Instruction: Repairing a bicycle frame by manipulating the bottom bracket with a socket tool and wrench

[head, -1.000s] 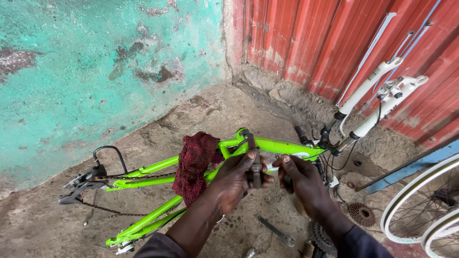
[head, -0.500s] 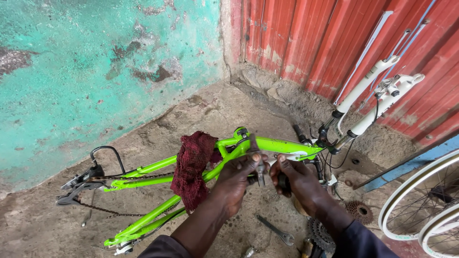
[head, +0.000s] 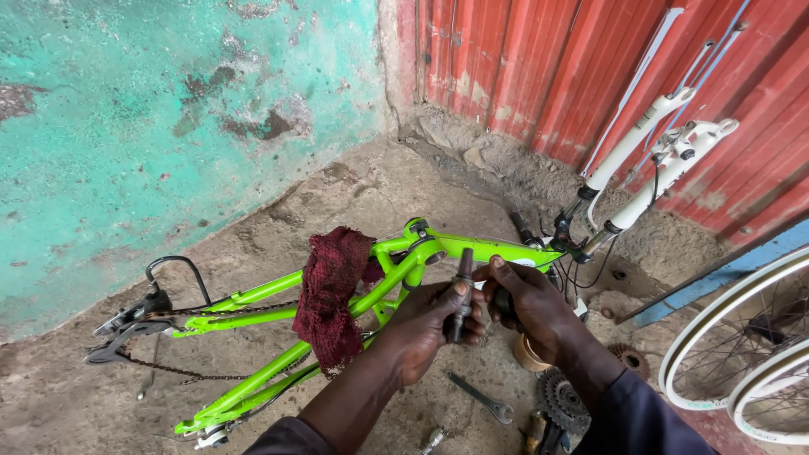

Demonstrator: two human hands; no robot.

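Note:
An upside-down bright green bicycle frame (head: 278, 291) stands on the dirt floor, with a dark red rag (head: 330, 291) draped over its tubes. My left hand (head: 425, 329) grips a dark metal axle-like part (head: 462, 291), held upright just in front of the frame's bottom bracket (head: 419, 238). My right hand (head: 531, 307) is closed around the right side of the same part, thumb touching its top. The white suspension fork (head: 645, 156) points up toward the red wall.
A flat wrench (head: 480, 398), a toothed sprocket (head: 560, 396) and a small tan tub (head: 529, 355) lie on the ground below my hands. Two white-rimmed wheels (head: 742, 354) lean at right. A chain and derailleur (head: 126, 324) hang at left. Turquoise wall behind, red corrugated metal at right.
The metal part has been lifted from lying across the frame to standing upright between both hands. The view has shifted slightly.

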